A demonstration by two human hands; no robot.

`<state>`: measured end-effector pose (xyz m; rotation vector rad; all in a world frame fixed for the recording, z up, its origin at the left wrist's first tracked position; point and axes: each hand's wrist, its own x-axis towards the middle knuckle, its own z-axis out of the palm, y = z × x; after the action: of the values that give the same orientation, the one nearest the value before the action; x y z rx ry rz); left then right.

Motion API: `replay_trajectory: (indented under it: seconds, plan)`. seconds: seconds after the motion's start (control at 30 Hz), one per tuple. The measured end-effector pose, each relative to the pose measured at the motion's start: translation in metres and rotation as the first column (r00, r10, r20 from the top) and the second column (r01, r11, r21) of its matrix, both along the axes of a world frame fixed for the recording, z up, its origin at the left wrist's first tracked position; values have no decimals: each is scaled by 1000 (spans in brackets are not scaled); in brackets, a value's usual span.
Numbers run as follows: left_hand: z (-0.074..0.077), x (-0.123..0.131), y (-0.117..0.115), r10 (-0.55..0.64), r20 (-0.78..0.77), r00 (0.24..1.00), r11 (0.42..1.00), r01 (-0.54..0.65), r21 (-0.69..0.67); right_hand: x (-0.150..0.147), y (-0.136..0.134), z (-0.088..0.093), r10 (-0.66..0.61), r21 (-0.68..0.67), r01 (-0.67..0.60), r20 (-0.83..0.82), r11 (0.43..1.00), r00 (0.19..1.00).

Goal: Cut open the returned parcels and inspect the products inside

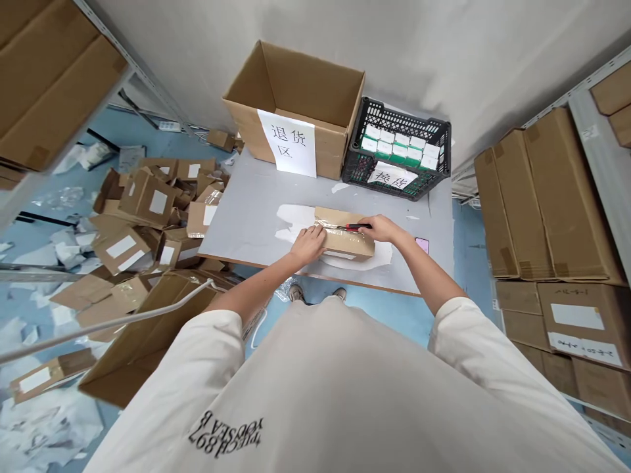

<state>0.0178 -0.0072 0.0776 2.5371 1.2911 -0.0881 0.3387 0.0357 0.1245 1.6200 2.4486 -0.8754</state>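
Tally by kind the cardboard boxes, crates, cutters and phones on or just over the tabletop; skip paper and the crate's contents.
Cardboard boxes: 2 (large open box, taped carton)
Crates: 1 (black crate)
Cutters: 1 (red-and-black cutter, over the carton)
Phones: 1 (phone, right side)
Total: 5

The utility knife [359, 226] in my right fingers [371, 221] is red and black. Below it I see a tan carton [362, 244] with clear, glossy tape [340, 230], over a white sheet [294, 215] near the counter's front edge. The counter [246, 210] is pale grey, edged in brown. Toward its far left corner stands a brown cardboard box [329, 154] with black characters on a white sign [296, 161]; at the far right corner, a black lattice crate [434, 184] holds white-and-green boxes [399, 153]. My T-shirt [340, 381] is off-white with black lettering [227, 437].
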Motion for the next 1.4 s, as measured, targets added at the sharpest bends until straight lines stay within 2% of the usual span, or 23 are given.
replay_trajectory:
  seconds: [0.23,0.6,0.7,0.8,0.9,1.0,1.1,1.23,1.4]
  plan:
    - [-1,2,7,-23,-4,1000,999,23,-35,-35,10,7,50,-10,-49,140,999,989]
    - [5,5,16,-12,-26,1000,998,10,-58,-61,8,28,129,-41,-123,328,992,936]
    - [6,6,16,-8,-43,999,999,6,-53,-59,11,34,143,-65,-127,385,990,912]
    - [6,6,17,-4,-43,999,999,2,-42,-39,11,38,126,-99,-91,450,991,884]
    - [7,5,18,2,-29,1000,999,-3,-41,-1,3,35,53,-105,-6,452,994,891]
    - [7,5,19,-1,-42,999,998,-1,-61,45,-12,26,-58,-77,93,371,993,927]
    - [7,11,19,2,-51,999,999,-4,-54,85,-31,18,-153,-98,176,203,980,967]
    - [5,40,18,-87,-3,996,995,87,-59,117,-53,11,-313,-179,307,-4,935,950]
    - [5,97,22,-204,6,979,972,204,-118,126,-73,-5,-463,-248,422,-139,872,876]
